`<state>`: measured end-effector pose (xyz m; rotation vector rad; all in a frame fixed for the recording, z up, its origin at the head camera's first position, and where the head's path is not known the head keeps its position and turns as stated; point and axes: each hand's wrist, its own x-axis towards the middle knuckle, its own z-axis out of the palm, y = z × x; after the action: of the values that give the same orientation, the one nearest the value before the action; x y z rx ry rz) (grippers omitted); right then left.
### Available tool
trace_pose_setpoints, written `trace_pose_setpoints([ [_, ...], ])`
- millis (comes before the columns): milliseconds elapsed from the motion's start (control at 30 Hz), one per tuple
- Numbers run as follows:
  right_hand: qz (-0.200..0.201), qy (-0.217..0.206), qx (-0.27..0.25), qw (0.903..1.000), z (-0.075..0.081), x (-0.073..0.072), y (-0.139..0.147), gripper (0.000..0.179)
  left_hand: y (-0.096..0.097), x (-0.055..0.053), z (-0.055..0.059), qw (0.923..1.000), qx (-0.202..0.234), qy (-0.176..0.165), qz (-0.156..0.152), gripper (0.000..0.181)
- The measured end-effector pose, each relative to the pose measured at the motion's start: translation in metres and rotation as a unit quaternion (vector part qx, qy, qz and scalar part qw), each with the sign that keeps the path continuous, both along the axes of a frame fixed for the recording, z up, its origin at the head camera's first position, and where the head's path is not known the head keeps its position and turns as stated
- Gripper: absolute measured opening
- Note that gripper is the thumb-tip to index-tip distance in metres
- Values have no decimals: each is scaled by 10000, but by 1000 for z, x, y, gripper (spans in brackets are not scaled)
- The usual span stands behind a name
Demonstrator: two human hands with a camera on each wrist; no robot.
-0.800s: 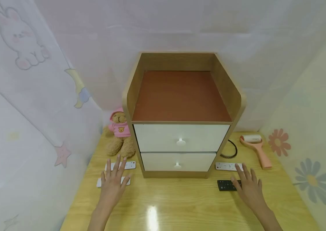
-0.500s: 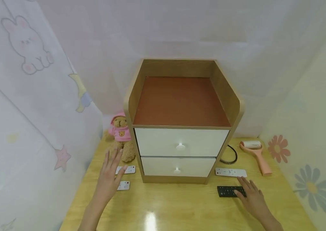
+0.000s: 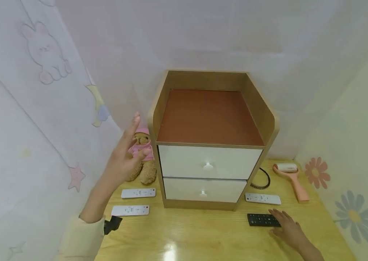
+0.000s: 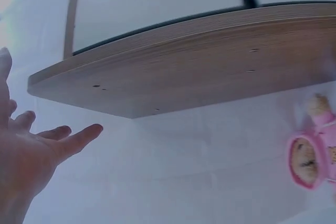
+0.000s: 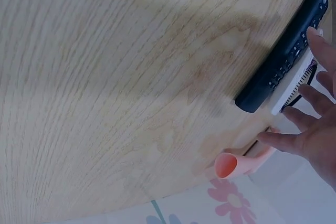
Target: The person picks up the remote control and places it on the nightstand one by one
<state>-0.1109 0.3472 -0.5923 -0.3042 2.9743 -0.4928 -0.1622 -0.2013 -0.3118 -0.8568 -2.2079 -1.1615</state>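
We've got the left hand (image 3: 120, 161) up above the table by the left side of the cabinet (image 3: 211, 117), fingers spread, nothing in it. Its fingertips stop just short of the side panel's edge; the left wrist view shows a gap there. Behind the hand, the teddy bear (image 3: 148, 172) sits between cabinet and left wall cloth (image 3: 50, 145), so we read that side as tight.

Right hand (image 3: 290, 230) is low at the right end of the black remote (image 3: 259, 219), fingers loosely extended, gripping nothing; we can't tell if a fingertip touches. Black remote lies flat on the table (image 3: 200, 232), nearer us than the cabinet's right front corner. Right white remote (image 3: 263, 198) is just behind it, peach roller (image 3: 298, 186) near the table's right edge, coiled cord (image 3: 260, 187) beside the cabinet.

On the left, the far white remote (image 3: 138, 193) and near white remote (image 3: 130, 210) lie roughly parallel. We see a wide run of tabletop between them and the black remote, along the cabinet front. Upper drawer (image 3: 184, 161) and lower drawer (image 3: 184, 188) are closed.
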Motion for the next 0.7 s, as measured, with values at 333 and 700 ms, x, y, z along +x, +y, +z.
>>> trace_pose_setpoints([
  [333, 162, -298, -209, 9992, -5, -5, 1, 72, 10, -13, 58, 9933, -96, -950, -647, 88],
  [700, 391, 164, -393, 9983, -11, 1, 7, 66, 9, -32, 68, 9849, -124, -1445, -950, 81],
])
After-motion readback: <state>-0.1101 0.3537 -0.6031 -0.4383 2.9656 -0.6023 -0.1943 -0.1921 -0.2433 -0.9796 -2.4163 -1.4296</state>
